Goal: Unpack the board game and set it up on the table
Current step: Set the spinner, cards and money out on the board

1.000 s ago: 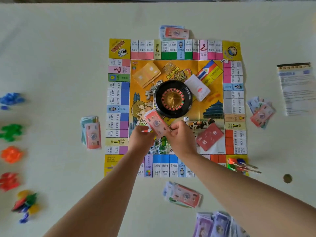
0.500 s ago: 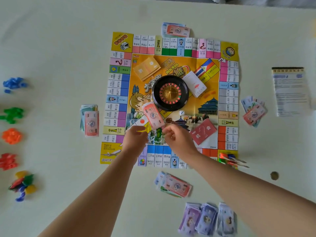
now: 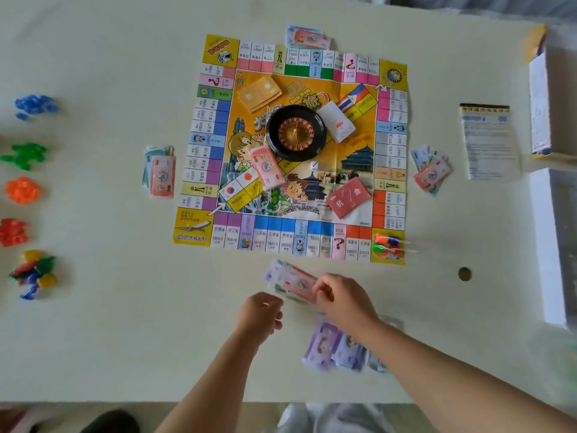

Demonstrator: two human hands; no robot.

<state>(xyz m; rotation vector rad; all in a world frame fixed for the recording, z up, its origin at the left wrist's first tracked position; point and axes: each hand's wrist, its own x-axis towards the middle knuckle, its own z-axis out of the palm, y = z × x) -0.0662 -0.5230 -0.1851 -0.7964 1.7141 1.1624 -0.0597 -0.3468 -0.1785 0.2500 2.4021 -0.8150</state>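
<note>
The paper game board point(image 3: 290, 235) lies flat mid-table with a black roulette wheel point(image 3: 295, 132) at its centre. A pink banknote stack point(image 3: 267, 168) rests on the board just left of the wheel, and no hand touches it. My right hand point(image 3: 343, 300) is below the board, its fingertips pinched on the right edge of the near banknote stack point(image 3: 293, 284). My left hand point(image 3: 262, 310) hovers left of that stack, fingers curled, with nothing seen in it. Purple notes point(image 3: 331, 348) lie partly under my right forearm.
Banknote stacks sit left point(image 3: 160, 173), right point(image 3: 432, 170) and above point(image 3: 307, 37) the board. Red point(image 3: 348, 196), orange point(image 3: 259, 93) and white point(image 3: 337, 123) card decks and a die point(image 3: 313, 165) are on it. Coloured plastic piles point(image 3: 23, 190) line the left; the rule sheet point(image 3: 487, 142) and box point(image 3: 549, 104) are right.
Both hands let go of the pink banknote stack on the board beside the wheel and drew back toward me. My right hand now grips the near stack.
</note>
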